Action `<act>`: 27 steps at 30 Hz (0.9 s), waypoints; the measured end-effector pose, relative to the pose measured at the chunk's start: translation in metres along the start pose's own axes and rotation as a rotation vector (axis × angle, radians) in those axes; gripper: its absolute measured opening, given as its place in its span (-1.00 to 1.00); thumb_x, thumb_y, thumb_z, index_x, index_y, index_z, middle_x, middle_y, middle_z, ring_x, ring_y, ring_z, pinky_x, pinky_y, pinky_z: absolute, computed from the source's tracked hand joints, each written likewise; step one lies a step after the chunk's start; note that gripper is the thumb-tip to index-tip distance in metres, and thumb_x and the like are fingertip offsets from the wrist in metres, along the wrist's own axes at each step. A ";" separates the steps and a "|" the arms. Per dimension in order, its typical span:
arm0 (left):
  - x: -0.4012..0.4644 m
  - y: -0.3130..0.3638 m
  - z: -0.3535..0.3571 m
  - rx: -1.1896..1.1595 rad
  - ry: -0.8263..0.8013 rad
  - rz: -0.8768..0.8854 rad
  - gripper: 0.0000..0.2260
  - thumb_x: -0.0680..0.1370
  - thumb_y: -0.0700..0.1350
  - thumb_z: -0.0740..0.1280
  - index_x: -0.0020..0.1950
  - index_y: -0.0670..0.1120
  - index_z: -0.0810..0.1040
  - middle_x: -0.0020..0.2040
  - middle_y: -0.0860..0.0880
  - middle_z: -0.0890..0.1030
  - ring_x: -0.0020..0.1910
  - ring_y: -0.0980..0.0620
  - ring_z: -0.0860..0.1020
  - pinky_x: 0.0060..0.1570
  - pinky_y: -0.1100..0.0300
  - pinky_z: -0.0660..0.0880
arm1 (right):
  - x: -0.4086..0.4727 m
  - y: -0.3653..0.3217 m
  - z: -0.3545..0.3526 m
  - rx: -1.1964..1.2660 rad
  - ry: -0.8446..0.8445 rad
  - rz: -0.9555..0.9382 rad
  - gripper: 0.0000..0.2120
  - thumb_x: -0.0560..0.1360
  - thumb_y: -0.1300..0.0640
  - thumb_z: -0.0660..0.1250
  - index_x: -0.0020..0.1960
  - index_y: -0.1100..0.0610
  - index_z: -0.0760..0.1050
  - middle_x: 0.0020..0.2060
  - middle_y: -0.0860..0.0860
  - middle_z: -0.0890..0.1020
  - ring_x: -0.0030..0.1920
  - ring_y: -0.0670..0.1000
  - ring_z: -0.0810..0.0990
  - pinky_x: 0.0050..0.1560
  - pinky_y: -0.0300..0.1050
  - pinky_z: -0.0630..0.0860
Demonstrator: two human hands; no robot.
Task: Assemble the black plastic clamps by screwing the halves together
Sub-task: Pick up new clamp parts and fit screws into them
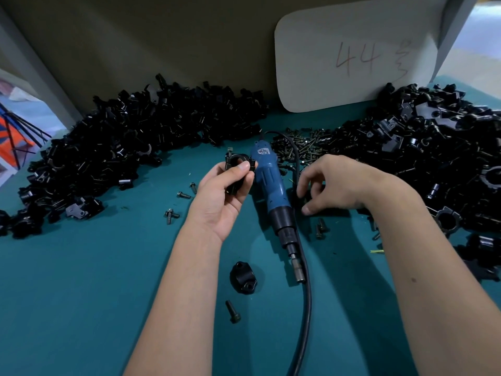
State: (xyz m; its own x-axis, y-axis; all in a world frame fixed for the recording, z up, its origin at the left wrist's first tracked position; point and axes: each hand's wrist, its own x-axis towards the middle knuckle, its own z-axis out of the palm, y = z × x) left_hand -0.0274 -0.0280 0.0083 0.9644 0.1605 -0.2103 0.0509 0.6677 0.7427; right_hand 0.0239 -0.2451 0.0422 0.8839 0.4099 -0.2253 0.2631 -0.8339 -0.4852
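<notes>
On the teal table [81,308]: blue electric screwdriver [272,185] at centre, black plastic clamp half [242,278] just left of its tip, heaps of black clamp parts [130,137] behind-left and right [433,147], apparently loose dark screws [301,146] between.

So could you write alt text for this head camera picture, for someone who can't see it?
A person's left hand holds up a black plastic clamp with a screw standing in it, while the right hand reaches down beside a blue electric screwdriver lying on a teal table. Heaps of black clamp parts and loose screws surround them.
</notes>
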 end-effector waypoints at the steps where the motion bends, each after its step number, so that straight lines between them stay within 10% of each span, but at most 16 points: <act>1: 0.000 0.000 0.000 0.002 -0.001 0.002 -0.78 0.37 -0.30 0.51 -0.03 -0.23 0.59 -0.09 -0.13 0.68 -0.25 0.07 0.65 -0.25 0.35 0.60 | 0.001 0.000 0.001 -0.016 -0.014 -0.013 -0.80 0.33 0.08 0.69 -0.18 -0.07 0.69 -0.33 -0.08 0.69 -0.44 -0.25 0.54 -0.42 -0.41 0.39; 12: -0.001 -0.002 -0.001 0.035 -0.047 -0.016 -0.78 0.47 -0.32 0.45 0.08 -0.27 0.54 -0.09 -0.15 0.74 -0.26 0.10 0.66 -0.25 0.37 0.60 | 0.007 0.011 0.006 0.102 0.269 -0.050 -0.85 0.53 0.08 0.52 -0.20 0.01 0.64 -0.29 -0.04 0.65 -0.36 -0.18 0.52 -0.43 -0.44 0.39; 19: -0.003 0.000 0.001 0.118 -0.134 -0.031 -0.69 0.34 -0.26 0.50 0.06 -0.22 0.58 0.01 -0.16 0.68 -0.22 0.10 0.65 -0.23 0.36 0.60 | 0.004 0.000 0.005 0.955 0.276 -0.331 -0.89 0.61 0.30 0.38 -0.06 0.20 0.66 -0.28 0.04 0.66 -0.28 -0.04 0.58 -0.23 -0.22 0.60; 27: -0.007 -0.001 0.002 0.185 -0.280 -0.079 -0.60 0.40 -0.32 0.53 0.21 -0.20 0.57 0.03 -0.23 0.67 -0.24 0.08 0.65 -0.24 0.34 0.60 | 0.014 -0.008 0.020 0.976 0.257 -0.408 -0.83 0.60 0.22 0.41 -0.11 0.13 0.74 -0.33 0.05 0.62 -0.32 -0.06 0.52 -0.33 -0.26 0.50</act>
State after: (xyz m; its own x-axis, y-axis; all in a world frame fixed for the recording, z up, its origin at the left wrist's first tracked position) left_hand -0.0334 -0.0315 0.0104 0.9880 -0.1099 -0.1081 0.1500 0.5230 0.8390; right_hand 0.0262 -0.2251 0.0264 0.8840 0.4049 0.2337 0.2350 0.0474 -0.9708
